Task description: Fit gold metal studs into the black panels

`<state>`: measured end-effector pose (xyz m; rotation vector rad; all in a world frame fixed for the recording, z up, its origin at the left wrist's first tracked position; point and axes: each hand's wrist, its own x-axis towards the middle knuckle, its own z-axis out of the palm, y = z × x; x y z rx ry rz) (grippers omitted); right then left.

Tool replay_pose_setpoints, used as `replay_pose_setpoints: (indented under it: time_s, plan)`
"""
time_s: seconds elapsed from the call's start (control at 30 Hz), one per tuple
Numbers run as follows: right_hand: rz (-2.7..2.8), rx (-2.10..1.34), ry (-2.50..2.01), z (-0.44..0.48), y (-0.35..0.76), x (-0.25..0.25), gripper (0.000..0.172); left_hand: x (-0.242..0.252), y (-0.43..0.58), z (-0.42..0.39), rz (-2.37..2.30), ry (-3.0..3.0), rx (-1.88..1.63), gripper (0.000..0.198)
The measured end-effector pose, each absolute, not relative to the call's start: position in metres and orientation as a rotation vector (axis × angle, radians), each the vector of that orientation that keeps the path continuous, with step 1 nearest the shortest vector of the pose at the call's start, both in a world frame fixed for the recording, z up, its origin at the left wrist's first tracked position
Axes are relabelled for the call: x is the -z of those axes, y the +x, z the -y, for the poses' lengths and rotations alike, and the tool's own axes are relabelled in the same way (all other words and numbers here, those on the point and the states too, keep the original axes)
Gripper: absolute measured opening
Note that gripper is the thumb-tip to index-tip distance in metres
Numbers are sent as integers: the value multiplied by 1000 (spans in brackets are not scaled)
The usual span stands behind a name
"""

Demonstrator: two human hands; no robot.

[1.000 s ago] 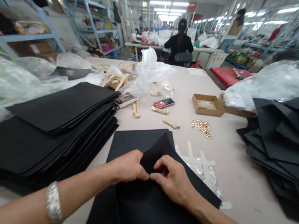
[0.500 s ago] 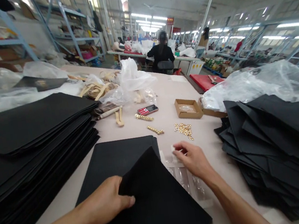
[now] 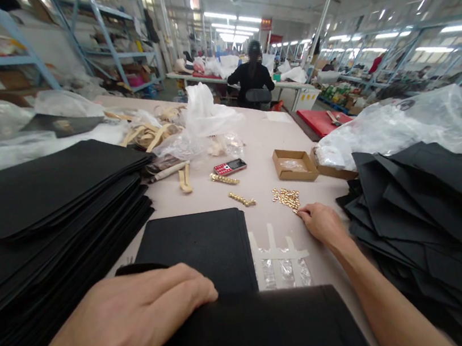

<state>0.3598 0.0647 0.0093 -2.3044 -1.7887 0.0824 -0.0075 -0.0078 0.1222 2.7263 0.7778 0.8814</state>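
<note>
Left hand [image 3: 123,325] lies open, palm down, on a black felt-like panel [image 3: 254,336] at the near table edge; no visible grip. Right hand [image 3: 323,224] is partly curled, with its fingertips [image 3: 301,213] at the edge of a small pile of gold-coloured metal studs [image 3: 287,198]; can't tell if it pinches one. A second black panel [image 3: 194,252] lies flat on the pale table [image 3: 261,177], just ahead of the left hand and partly under the near panel. White tape strips [image 3: 280,256] over clear plastic sit right beside it. Two short rows of gold studs [image 3: 242,199] lie further up, near a mobile phone with red keys [image 3: 230,167] and a small cardboard tray [image 3: 292,165]. Black panels are stacked neatly on the left [image 3: 49,221] and piled loosely on the right [image 3: 426,214]. Labels: gold print on a dark folder [image 3: 62,127] and the phone's screen are too small to read. A co-worker in black [image 3: 254,75] sits at a far table, back turned.
</note>
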Motion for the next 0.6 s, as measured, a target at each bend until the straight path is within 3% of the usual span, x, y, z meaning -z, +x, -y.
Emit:
replay_pose_setpoints:
  time_s: [0.17,0.3,0.4,0.5,0.6]
  plan:
    - [1750,-118,-2235,-59,361,-12,18,-121,-12,22,-681,2991,-724,27]
    - [1744,-293,-2055,-42,337,-29,24,-113,-11,36,-646,2999,-754,32]
    - [1776,-609,-1791,-14,294,-52,33,-106,-14,44,-668,3004,-747,25]
    - [1759,-1062,-1464,20,243,-76,22,-100,-19,52,-692,2981,-781,22]
    - [1841,-1214,-1345,45,208,-89,13,-96,-22,58,-673,2962,-893,20]
